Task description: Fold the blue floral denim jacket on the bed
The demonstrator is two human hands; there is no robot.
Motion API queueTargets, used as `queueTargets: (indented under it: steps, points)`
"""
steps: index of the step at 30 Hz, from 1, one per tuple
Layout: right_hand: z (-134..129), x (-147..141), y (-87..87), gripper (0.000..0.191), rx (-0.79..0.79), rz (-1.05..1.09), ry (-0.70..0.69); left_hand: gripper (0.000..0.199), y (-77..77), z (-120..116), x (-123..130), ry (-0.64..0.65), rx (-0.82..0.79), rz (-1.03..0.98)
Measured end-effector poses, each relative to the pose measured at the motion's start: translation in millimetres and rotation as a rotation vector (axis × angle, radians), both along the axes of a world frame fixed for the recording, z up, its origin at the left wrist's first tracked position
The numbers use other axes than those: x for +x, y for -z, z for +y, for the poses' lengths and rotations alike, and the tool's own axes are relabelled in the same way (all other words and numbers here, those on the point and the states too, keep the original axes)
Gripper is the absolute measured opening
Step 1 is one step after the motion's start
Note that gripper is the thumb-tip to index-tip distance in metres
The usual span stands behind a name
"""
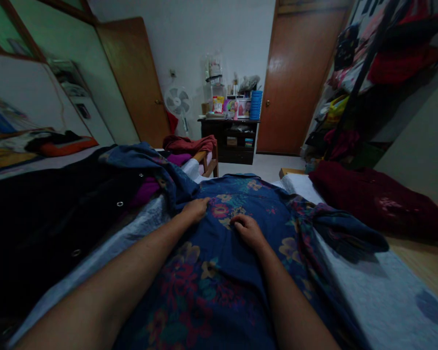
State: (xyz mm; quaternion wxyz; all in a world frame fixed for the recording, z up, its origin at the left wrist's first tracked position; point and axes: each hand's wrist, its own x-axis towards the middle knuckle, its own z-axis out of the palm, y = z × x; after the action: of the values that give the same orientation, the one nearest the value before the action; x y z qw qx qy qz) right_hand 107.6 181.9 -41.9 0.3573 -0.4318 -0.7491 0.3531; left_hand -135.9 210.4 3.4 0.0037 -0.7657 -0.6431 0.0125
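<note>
A blue floral shirt (228,260) stretches lengthwise away beneath the left hand (197,210), near its left edge, and the right hand (248,230), nearer its middle; whether either grips cloth, I cannot tell.

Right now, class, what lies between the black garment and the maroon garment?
In the head view, the shirt lies there, with the left hand and right hand over it, and pale sheet showing on either side.
</note>
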Motion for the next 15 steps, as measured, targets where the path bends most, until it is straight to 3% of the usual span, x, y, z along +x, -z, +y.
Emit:
queueTargets:
  steps: [3, 6, 9, 12, 15]
  points:
    - [1.6, 0.3, 2.0, 0.026, -0.008, 0.011, 0.002, 0.053, 21.2, -1.4, -17.4, -0.144, -0.048, 0.031]
    - [2.2, 1.1, 2.4, 0.027, -0.015, -0.003, 0.02, 0.064, 21.5, -0.7, -25.6, -0.287, -0.079, 0.054]
    - [0.0, 2.7, 0.5, 0.028, 0.051, -0.131, 0.138, 0.06, 21.0, -1.2, -17.2, -0.344, -0.001, 0.061]
    - [-4.0, 4.9, -0.4, 0.031, 0.104, -0.291, 0.255, 0.055, 31.1, -6.0, 2.0, -0.258, 0.096, 0.044]
    - [-7.3, 9.9, 1.5, 0.037, 0.058, -0.411, 0.327, 0.057, 46.7, -13.8, 20.6, -0.098, 0.071, -0.004]
